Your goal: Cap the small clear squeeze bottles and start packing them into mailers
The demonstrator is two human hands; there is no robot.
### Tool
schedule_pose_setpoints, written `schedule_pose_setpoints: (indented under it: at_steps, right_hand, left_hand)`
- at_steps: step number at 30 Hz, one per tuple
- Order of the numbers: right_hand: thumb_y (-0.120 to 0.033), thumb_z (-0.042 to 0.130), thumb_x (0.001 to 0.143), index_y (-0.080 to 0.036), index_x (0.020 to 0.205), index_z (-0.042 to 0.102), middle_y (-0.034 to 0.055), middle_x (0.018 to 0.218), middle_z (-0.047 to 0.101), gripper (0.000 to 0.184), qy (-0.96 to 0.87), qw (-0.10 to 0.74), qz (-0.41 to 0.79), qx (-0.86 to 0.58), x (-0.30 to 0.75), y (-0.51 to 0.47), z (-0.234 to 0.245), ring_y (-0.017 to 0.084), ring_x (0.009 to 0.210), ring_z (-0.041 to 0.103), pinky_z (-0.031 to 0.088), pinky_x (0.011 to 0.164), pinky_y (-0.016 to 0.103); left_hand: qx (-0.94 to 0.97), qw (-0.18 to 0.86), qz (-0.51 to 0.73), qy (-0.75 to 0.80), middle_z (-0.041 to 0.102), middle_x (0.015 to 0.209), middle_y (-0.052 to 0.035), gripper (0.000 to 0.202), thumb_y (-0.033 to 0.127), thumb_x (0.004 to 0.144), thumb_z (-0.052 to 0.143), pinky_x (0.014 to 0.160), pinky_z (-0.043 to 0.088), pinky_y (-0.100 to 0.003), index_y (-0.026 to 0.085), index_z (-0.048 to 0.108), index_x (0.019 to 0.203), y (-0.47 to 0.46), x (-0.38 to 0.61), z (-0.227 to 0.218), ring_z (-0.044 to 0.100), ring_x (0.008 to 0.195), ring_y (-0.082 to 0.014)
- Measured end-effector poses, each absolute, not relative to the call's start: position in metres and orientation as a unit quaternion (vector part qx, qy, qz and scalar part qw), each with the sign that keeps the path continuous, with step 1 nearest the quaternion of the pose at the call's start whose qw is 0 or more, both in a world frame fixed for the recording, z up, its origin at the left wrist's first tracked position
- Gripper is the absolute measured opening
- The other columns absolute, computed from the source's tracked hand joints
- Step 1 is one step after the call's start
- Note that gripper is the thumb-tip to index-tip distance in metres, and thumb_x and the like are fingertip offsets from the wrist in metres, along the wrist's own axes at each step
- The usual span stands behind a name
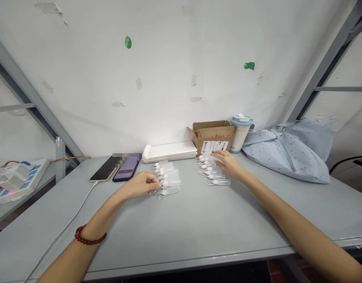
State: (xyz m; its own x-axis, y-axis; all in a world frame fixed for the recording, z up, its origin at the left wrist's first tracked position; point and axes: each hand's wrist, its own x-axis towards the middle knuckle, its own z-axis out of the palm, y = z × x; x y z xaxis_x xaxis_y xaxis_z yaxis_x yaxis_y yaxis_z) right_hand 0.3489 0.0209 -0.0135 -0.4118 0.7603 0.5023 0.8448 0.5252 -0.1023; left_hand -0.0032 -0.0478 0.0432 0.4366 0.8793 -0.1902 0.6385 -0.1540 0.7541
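Observation:
Two rows of small clear plastic bottles with white caps and thin white loops lie on the grey table (181, 224). My left hand (142, 184), with a red bead bracelet (89, 236) on its wrist, pinches the cap end of a bottle (171, 182) in the left row. Below that one lies the nearest bottle (171, 190) of the row. Over the far part of the right row, my right hand (226, 163) reaches with fingers stretched and apart. It partly hides the bottles under it; the nearest bottle (220, 182) there lies in plain view.
Behind the rows are a stack of white flat packets (170, 151), an open cardboard box (213, 135) and a lidded cup (240, 135). Blue cloth (287, 155) lies right. Two phones (104, 169) and a charging cable (71, 220) are left, with a power strip (24, 182) beyond.

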Motion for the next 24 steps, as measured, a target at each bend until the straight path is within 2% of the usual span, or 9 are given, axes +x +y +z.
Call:
schedule_pose_setpoints:
  at_steps: [7,16,21,24]
  right_hand:
    - [-0.014,0.042,0.082,-0.018,0.112,0.058,0.0109,0.114,0.058,0.034,-0.845,0.255,-0.072,-0.464,0.352,0.027,-0.021,0.026,0.105,0.053,0.043,0.090,0.044]
    - [-0.012,0.039,0.083,-0.017,0.115,0.054,0.0108,0.114,0.057,0.036,-0.841,0.252,-0.048,-0.477,0.350,0.029,-0.025,0.025,0.104,0.053,0.042,0.090,0.040]
    - [-0.014,0.040,0.083,-0.014,0.113,0.055,0.0118,0.099,0.059,0.034,-0.826,0.256,-0.040,-0.501,0.349,0.028,-0.027,0.025,0.093,0.055,0.044,0.084,0.039]
    - [-0.016,0.040,0.084,-0.013,0.111,0.056,0.0115,0.094,0.058,0.032,-0.819,0.264,-0.036,-0.509,0.347,0.027,-0.027,0.024,0.090,0.055,0.045,0.080,0.036]
  left_hand:
    - [0.752,0.384,0.108,0.526,0.058,0.059,0.0003,0.029,0.040,0.071,0.055,0.055,0.038,-0.022,0.015,0.057,0.056,-0.048,-0.005,0.044,0.051,0.053,-0.0117]
    - [0.759,0.364,0.102,0.530,0.056,0.055,0.0005,0.038,0.049,0.072,0.054,0.052,0.035,-0.021,0.016,0.054,0.052,-0.047,-0.005,0.041,0.050,0.051,-0.0119]
    - [0.746,0.291,0.127,0.586,0.046,0.040,0.0032,0.046,0.056,0.076,0.043,0.045,0.027,-0.021,0.017,0.055,0.055,-0.048,-0.003,0.042,0.038,0.041,-0.0106]
    - [0.735,0.258,0.163,0.605,0.047,0.041,0.0027,0.047,0.055,0.077,0.041,0.044,0.026,-0.021,0.017,0.053,0.054,-0.047,-0.001,0.040,0.038,0.042,-0.0108]
